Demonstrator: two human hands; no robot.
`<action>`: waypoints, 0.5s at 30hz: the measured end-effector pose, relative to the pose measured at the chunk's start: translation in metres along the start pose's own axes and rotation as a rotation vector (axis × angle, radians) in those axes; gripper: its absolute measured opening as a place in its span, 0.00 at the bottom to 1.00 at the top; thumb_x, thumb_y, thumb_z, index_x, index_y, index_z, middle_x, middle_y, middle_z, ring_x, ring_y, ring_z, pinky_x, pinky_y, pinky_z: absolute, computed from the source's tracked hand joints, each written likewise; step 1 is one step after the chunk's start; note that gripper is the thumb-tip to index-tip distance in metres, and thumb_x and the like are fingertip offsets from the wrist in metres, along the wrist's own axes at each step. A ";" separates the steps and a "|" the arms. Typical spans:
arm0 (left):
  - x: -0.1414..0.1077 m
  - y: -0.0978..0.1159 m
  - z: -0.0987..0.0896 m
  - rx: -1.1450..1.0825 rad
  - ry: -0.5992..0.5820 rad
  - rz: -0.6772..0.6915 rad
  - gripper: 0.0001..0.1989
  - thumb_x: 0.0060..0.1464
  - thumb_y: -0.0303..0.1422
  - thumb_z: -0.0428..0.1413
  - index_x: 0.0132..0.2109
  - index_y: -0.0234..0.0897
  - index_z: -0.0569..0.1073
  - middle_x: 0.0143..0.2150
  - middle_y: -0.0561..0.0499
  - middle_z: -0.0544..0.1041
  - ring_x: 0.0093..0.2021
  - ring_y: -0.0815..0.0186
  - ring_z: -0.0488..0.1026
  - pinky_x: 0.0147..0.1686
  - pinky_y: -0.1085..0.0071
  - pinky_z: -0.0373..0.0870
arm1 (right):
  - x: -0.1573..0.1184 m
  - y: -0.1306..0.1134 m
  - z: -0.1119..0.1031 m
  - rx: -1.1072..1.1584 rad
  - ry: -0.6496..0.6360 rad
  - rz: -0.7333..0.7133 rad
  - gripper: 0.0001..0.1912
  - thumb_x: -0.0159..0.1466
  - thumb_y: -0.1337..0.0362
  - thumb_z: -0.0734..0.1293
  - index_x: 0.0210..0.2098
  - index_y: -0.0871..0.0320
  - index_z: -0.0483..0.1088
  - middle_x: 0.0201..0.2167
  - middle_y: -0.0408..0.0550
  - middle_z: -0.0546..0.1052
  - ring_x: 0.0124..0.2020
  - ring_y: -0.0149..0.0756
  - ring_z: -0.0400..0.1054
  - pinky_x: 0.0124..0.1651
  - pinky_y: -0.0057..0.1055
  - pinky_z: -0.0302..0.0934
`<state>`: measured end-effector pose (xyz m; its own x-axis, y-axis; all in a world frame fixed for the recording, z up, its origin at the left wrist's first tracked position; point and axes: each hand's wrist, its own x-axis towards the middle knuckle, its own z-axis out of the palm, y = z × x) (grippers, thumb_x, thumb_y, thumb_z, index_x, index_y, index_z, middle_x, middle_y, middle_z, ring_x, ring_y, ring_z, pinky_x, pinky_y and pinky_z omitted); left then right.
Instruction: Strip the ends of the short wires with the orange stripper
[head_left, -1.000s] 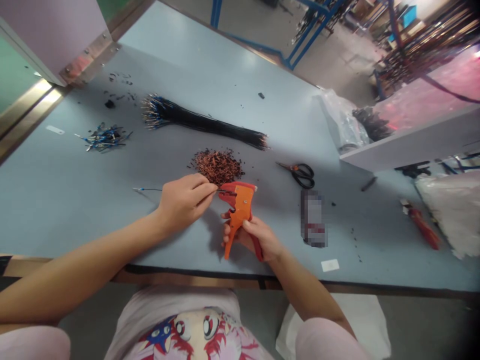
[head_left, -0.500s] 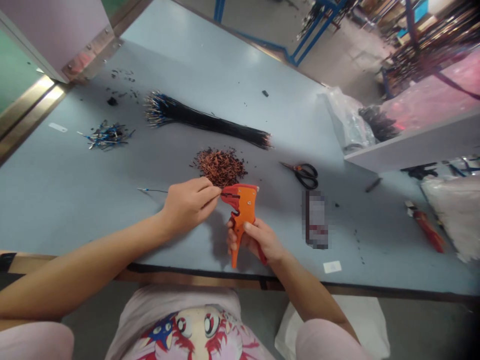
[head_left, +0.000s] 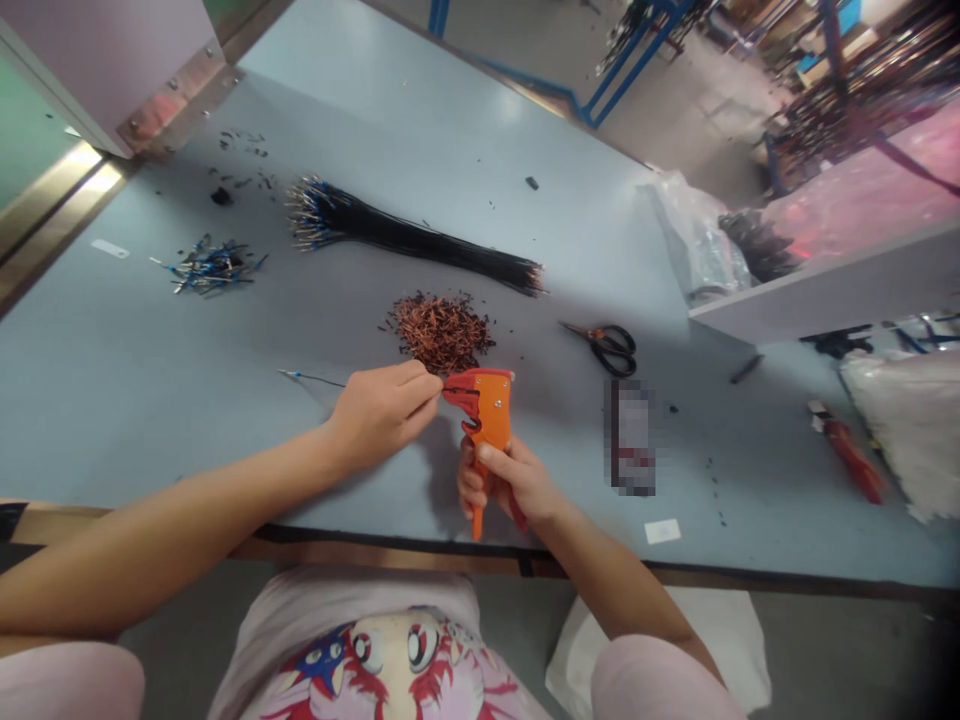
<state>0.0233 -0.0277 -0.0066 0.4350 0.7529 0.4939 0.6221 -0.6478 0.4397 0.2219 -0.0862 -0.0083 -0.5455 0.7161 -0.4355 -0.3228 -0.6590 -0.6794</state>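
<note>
My right hand (head_left: 510, 480) is wrapped round the handles of an orange and red wire stripper (head_left: 491, 405), its jaws pointing left. Pinched in my left hand (head_left: 390, 405) is a thin black wire (head_left: 322, 379), whose blue and silver terminal end sticks out to the left. The fingertips of my left hand meet the stripper's jaws, so the wire's other end is hidden there. Just beyond both hands lies a heap of copper and black wire scraps (head_left: 439, 330). Farther back rests a long bundle of black wires (head_left: 427, 238) with blue and silver ends.
A small pile of blue-ended terminal pieces (head_left: 212, 266) lies at the left. To the right are black-handled scissors (head_left: 613, 350), a blurred-out rectangular item (head_left: 634, 438), a white label (head_left: 662, 531) and a red-handled tool (head_left: 851, 455). A raised shelf (head_left: 810, 290) carries plastic bags.
My right hand has closed further on the stripper, drawing its handles nearer together. My left hand stays at the jaws with the wire.
</note>
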 end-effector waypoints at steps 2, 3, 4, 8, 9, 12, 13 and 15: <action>-0.001 0.000 0.001 0.006 -0.008 -0.002 0.09 0.57 0.29 0.49 0.31 0.36 0.72 0.26 0.54 0.71 0.26 0.72 0.66 0.27 0.75 0.58 | 0.000 0.000 0.000 -0.016 -0.001 0.007 0.16 0.60 0.55 0.66 0.27 0.61 0.61 0.18 0.38 0.63 0.17 0.25 0.59 0.23 0.30 0.64; -0.001 0.000 0.001 0.007 -0.010 0.000 0.09 0.57 0.29 0.48 0.31 0.36 0.72 0.25 0.54 0.71 0.26 0.72 0.65 0.26 0.75 0.58 | 0.000 0.000 0.000 -0.025 0.003 0.010 0.16 0.60 0.55 0.66 0.26 0.60 0.61 0.18 0.38 0.62 0.17 0.25 0.59 0.22 0.30 0.64; -0.001 0.000 0.001 0.007 -0.013 0.001 0.10 0.57 0.29 0.48 0.31 0.36 0.72 0.25 0.54 0.70 0.26 0.72 0.65 0.26 0.75 0.57 | -0.001 -0.001 0.000 -0.035 0.009 0.013 0.16 0.60 0.55 0.66 0.26 0.60 0.61 0.18 0.37 0.62 0.17 0.25 0.58 0.22 0.30 0.64; -0.002 0.000 0.000 -0.003 -0.016 0.003 0.10 0.57 0.29 0.48 0.31 0.36 0.72 0.25 0.54 0.69 0.26 0.72 0.64 0.26 0.75 0.57 | -0.002 -0.004 0.002 -0.051 0.023 0.026 0.16 0.60 0.55 0.66 0.26 0.60 0.60 0.17 0.36 0.61 0.16 0.24 0.57 0.21 0.28 0.63; -0.002 0.001 0.000 -0.002 -0.016 0.005 0.10 0.57 0.29 0.48 0.31 0.36 0.72 0.25 0.54 0.69 0.26 0.72 0.64 0.26 0.75 0.57 | -0.002 -0.005 0.002 -0.050 0.023 0.029 0.16 0.59 0.54 0.66 0.26 0.60 0.60 0.17 0.36 0.61 0.16 0.24 0.57 0.21 0.28 0.63; -0.002 0.001 0.001 0.003 -0.018 0.012 0.10 0.58 0.29 0.48 0.31 0.36 0.71 0.25 0.54 0.69 0.26 0.72 0.64 0.26 0.75 0.56 | -0.003 -0.004 0.003 -0.030 0.023 0.038 0.17 0.59 0.54 0.66 0.25 0.59 0.59 0.16 0.35 0.60 0.14 0.23 0.54 0.19 0.27 0.61; -0.002 0.001 0.001 0.004 -0.020 0.014 0.10 0.58 0.30 0.48 0.31 0.36 0.71 0.25 0.54 0.69 0.26 0.72 0.64 0.26 0.75 0.57 | -0.002 -0.003 0.002 -0.017 0.023 0.038 0.18 0.59 0.53 0.66 0.24 0.59 0.58 0.15 0.34 0.58 0.13 0.22 0.52 0.17 0.25 0.59; -0.001 0.001 0.001 0.007 -0.022 0.014 0.10 0.58 0.30 0.47 0.32 0.36 0.71 0.25 0.54 0.69 0.26 0.72 0.64 0.27 0.75 0.57 | -0.001 -0.001 0.001 0.010 0.024 0.032 0.18 0.59 0.54 0.66 0.24 0.58 0.57 0.14 0.32 0.55 0.11 0.20 0.46 0.13 0.21 0.53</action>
<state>0.0239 -0.0289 -0.0081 0.4577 0.7461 0.4835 0.6202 -0.6576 0.4278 0.2219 -0.0862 -0.0065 -0.5374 0.6996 -0.4709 -0.3133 -0.6840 -0.6587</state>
